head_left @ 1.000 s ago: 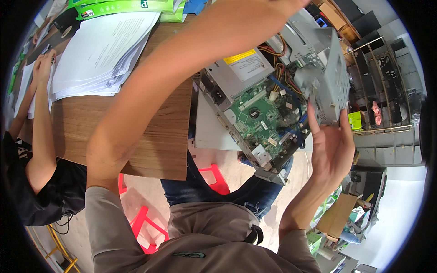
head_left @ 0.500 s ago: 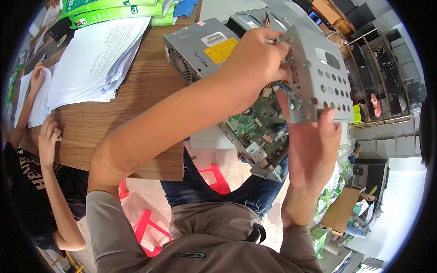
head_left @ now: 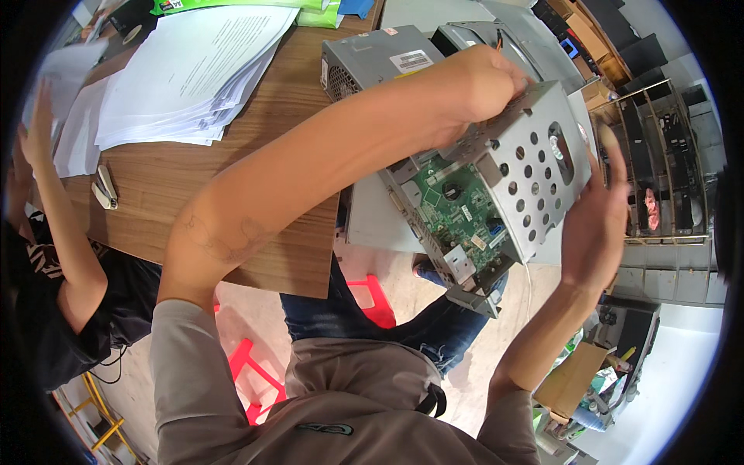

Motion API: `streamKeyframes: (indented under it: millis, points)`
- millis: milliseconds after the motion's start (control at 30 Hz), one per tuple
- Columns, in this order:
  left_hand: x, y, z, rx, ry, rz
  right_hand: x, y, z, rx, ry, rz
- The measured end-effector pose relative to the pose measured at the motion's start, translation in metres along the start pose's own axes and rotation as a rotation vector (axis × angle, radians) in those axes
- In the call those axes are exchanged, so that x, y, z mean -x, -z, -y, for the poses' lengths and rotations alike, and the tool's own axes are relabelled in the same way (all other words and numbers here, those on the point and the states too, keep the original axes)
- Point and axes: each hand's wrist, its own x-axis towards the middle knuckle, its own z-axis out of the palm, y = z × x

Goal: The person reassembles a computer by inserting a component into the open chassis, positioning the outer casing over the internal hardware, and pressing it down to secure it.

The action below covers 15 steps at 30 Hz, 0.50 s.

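My left hand (head_left: 492, 84) is closed at the upper left edge of a perforated metal drive bracket (head_left: 531, 174); its fingertips are partly hidden. The bracket is tilted over an opened computer case, covering part of the green motherboard (head_left: 451, 203). My right hand (head_left: 593, 225) is beside the bracket's right side, fingers stretched and apart, its thumb near the edge. Contact there is hard to tell. Behind my left forearm sits the grey power supply (head_left: 380, 58), attached in the same case.
On the wooden table (head_left: 271, 194) lie a paper stack (head_left: 194, 74) and a stapler (head_left: 104, 188). At the left, a co-worker's hand (head_left: 37, 128) lifts a sheet. Red stools (head_left: 372, 301) stand below. A metal rack (head_left: 659, 163) and a cardboard box (head_left: 573, 380) are at the right.
The bracket has come down over the motherboard and turned. My right hand has shifted from beneath it to its right side, fingers opening. The co-worker's hand has raised a sheet, and the stapler shows.
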Motion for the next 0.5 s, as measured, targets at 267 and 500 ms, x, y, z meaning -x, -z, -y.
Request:
streamKeyframes:
  millis: [267,500]
  points:
    - [-0.017,0.029,0.012,-0.802,-0.333,-0.034,-0.002,-0.001,-0.022,0.140,-0.297,-0.003]
    - [-0.039,0.051,0.025,-0.676,-0.626,-0.174,0.008,-0.003,-0.017,0.138,-0.342,-0.059]
